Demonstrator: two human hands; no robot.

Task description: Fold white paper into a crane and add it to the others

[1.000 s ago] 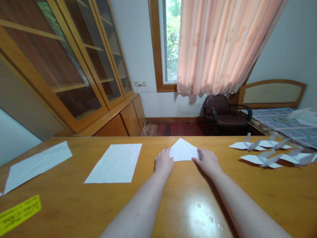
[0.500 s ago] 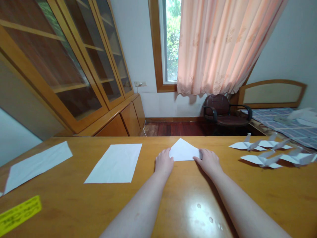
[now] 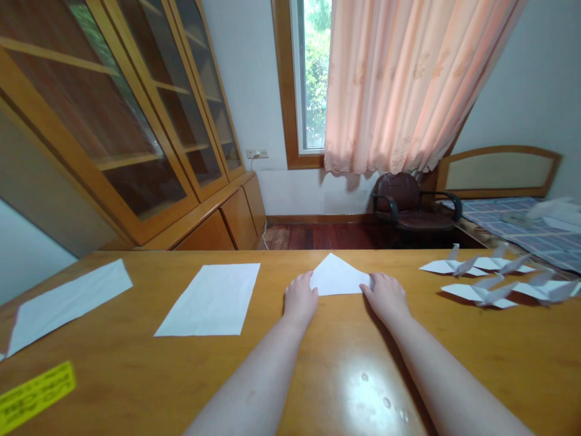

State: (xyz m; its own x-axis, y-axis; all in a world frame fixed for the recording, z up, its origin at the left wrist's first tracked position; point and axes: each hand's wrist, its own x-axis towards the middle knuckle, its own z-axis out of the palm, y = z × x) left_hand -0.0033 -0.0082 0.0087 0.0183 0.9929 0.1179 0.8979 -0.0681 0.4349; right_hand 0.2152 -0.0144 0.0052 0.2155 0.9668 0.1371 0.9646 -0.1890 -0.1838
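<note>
Touching one folded paper, two hands

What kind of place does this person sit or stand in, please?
It looks like a room in a home, perhaps a bedroom doubling as a study: a wooden-framed bed with a blue checked cover, a tall, glass-fronted wooden cabinet and a long pink patterned curtain suggest it.

Lines of dark lettering are borne by a yellow label on the wooden desk, but no words can be read.
</note>
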